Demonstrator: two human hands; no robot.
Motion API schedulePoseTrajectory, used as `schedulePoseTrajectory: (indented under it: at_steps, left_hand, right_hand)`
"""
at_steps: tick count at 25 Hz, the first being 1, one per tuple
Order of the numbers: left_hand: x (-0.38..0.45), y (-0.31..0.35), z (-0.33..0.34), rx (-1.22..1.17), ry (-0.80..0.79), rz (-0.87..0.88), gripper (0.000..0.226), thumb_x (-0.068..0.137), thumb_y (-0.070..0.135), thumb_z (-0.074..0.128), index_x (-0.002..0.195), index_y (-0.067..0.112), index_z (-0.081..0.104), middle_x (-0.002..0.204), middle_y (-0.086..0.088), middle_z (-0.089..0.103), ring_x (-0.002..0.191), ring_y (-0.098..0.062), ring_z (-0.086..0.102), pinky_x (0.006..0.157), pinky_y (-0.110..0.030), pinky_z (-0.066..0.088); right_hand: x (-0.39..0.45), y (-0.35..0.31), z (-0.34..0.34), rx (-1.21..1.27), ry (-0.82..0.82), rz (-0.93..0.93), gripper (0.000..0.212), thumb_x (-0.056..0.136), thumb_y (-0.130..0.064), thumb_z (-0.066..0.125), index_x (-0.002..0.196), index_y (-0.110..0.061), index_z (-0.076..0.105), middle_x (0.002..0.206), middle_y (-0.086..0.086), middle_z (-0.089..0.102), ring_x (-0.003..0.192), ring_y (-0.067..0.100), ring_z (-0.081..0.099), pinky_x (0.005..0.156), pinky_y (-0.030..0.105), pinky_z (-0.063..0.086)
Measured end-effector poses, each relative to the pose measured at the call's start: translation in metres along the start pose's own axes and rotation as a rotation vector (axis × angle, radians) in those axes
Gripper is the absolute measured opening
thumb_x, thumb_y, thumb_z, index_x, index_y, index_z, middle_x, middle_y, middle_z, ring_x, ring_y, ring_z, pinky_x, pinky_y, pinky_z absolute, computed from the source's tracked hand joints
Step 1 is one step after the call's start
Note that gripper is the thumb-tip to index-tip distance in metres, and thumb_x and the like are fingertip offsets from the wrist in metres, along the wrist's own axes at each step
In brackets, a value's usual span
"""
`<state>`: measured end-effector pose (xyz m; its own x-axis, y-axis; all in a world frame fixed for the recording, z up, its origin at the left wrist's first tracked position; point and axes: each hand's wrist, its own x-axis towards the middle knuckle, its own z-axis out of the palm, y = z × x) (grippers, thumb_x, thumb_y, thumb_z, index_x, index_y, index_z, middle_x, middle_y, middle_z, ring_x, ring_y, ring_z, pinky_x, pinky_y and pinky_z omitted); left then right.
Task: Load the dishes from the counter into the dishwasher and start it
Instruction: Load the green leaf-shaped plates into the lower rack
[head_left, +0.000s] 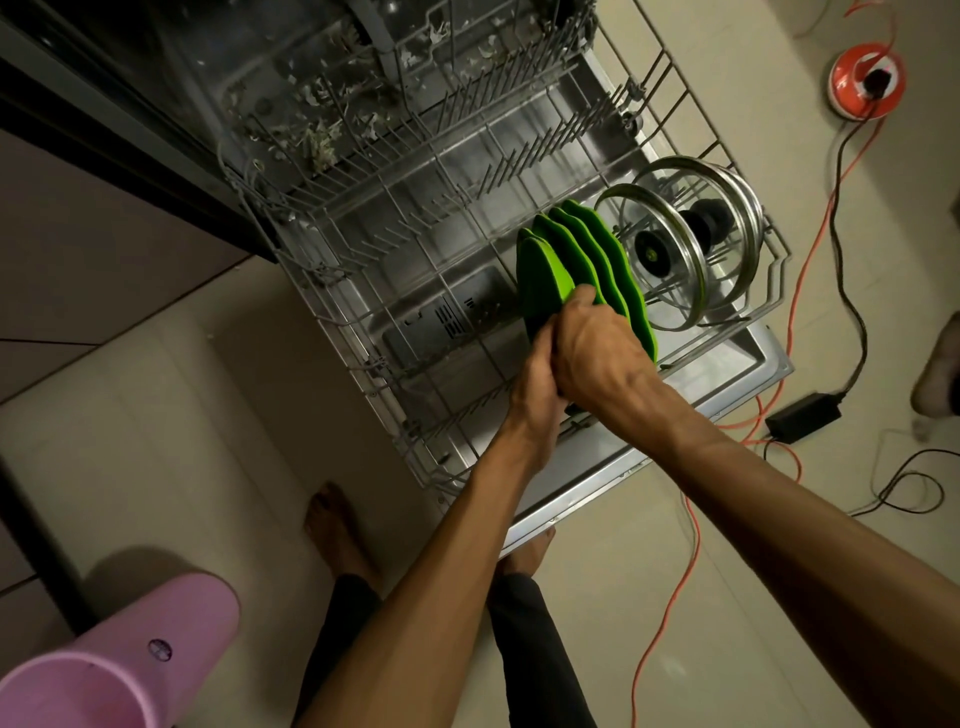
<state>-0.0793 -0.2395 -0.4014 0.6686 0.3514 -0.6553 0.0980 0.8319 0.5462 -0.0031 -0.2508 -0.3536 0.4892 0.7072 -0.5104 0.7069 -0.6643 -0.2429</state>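
Note:
The dishwasher's lower rack (395, 249) is pulled out over the open door (737, 384). Several green plates (597, 254) stand on edge in its right part. Behind them stand two glass lids (670, 244) with metal rims and black knobs. My left hand (535, 395) and my right hand (597, 353) are together at the near edge of the frontmost green plate (543, 280). Fingers of both hands curl round that plate's rim. The plate's lower edge is hidden by my hands.
A pink plastic bin (104, 670) stands at the lower left on the tiled floor. An orange cable reel (865, 80), orange and black cords and a black power adapter (802, 415) lie right of the door. My bare feet (337, 535) stand in front of the door.

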Motion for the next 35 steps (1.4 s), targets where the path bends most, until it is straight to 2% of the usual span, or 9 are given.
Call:
schedulePoseTrajectory:
  at_steps: [5,12,15,20,22,26,29,32,35]
  left_hand:
    - [0.009,-0.001,-0.002,-0.041,0.018,-0.028,0.049,0.105,0.04,0.023,0.146,0.02,0.043,0.142,-0.005,0.053,0.129,-0.016,0.052,0.105,-0.032,0.043]
    - [0.02,-0.009,-0.009,-0.046,0.056,-0.045,0.045,0.105,0.042,0.027,0.14,0.024,0.049,0.128,0.006,0.062,0.117,-0.006,0.059,0.09,-0.022,0.048]
    - [0.024,-0.011,-0.011,-0.06,0.085,-0.075,0.047,0.105,0.039,0.025,0.144,0.021,0.044,0.118,0.015,0.063,0.107,0.002,0.061,0.084,-0.016,0.048]
    - [0.026,-0.012,-0.015,-0.038,0.088,-0.082,0.049,0.106,0.04,0.023,0.148,0.019,0.038,0.137,0.011,0.052,0.103,0.006,0.059,0.082,-0.013,0.047]
    - [0.025,-0.011,-0.014,-0.012,0.088,-0.083,0.049,0.105,0.041,0.024,0.147,0.02,0.04,0.138,0.012,0.051,0.102,0.006,0.06,0.081,-0.013,0.048]
    - [0.023,-0.008,-0.013,0.016,0.12,-0.105,0.041,0.104,0.042,0.028,0.134,0.028,0.051,0.117,0.014,0.064,0.1,0.003,0.064,0.082,-0.017,0.05]
    - [0.019,-0.008,-0.014,0.068,0.155,-0.12,0.037,0.104,0.044,0.029,0.128,0.031,0.055,0.125,0.002,0.063,0.108,-0.012,0.063,0.092,-0.03,0.051]
    - [0.015,-0.005,-0.011,0.091,0.161,-0.117,0.043,0.105,0.041,0.028,0.137,0.024,0.051,0.121,-0.001,0.063,0.105,-0.013,0.063,0.083,-0.028,0.053]
    - [0.009,-0.001,-0.007,0.117,0.187,-0.128,0.045,0.105,0.038,0.028,0.136,0.016,0.053,0.127,-0.009,0.062,0.112,-0.021,0.061,0.09,-0.031,0.052]
  right_hand:
    - [0.015,0.003,0.006,0.053,-0.074,0.038,0.02,0.1,-0.012,0.043,0.114,0.0,0.042,0.066,0.001,0.045,0.063,0.024,0.055,0.057,0.032,0.04]
    - [0.019,0.005,0.014,0.013,-0.117,0.012,0.021,0.102,-0.011,0.037,0.12,0.0,0.038,0.065,-0.001,0.039,0.054,0.017,0.043,0.053,0.028,0.035]
    - [0.019,0.006,0.022,0.006,-0.119,0.005,0.022,0.103,-0.011,0.032,0.121,0.0,0.039,0.074,0.002,0.046,0.073,0.028,0.06,0.059,0.029,0.036]
    - [0.023,0.008,0.034,0.024,-0.083,0.022,0.022,0.103,-0.009,0.031,0.121,0.001,0.039,0.082,0.01,0.058,0.066,0.026,0.058,0.058,0.029,0.039]
    - [0.024,0.011,0.036,0.023,-0.065,0.031,0.021,0.103,-0.01,0.031,0.119,0.0,0.04,0.077,0.008,0.055,0.061,0.025,0.054,0.056,0.03,0.039]
    - [0.019,0.011,0.034,0.036,-0.069,0.047,0.029,0.102,-0.013,0.036,0.129,-0.001,0.034,0.077,0.011,0.054,0.071,0.033,0.061,0.06,0.035,0.041]
    - [0.012,0.013,0.033,0.059,-0.025,0.04,0.039,0.102,-0.021,0.042,0.135,-0.004,0.03,0.077,0.009,0.054,0.071,0.033,0.062,0.059,0.034,0.039]
    - [0.007,0.014,0.035,0.059,0.012,0.021,0.043,0.1,-0.026,0.047,0.133,-0.004,0.032,0.074,0.006,0.053,0.061,0.027,0.055,0.056,0.033,0.038]
    - [0.002,0.014,0.034,0.078,0.027,0.046,0.044,0.1,-0.03,0.047,0.133,-0.005,0.033,0.067,-0.001,0.045,0.056,0.02,0.046,0.057,0.032,0.037]
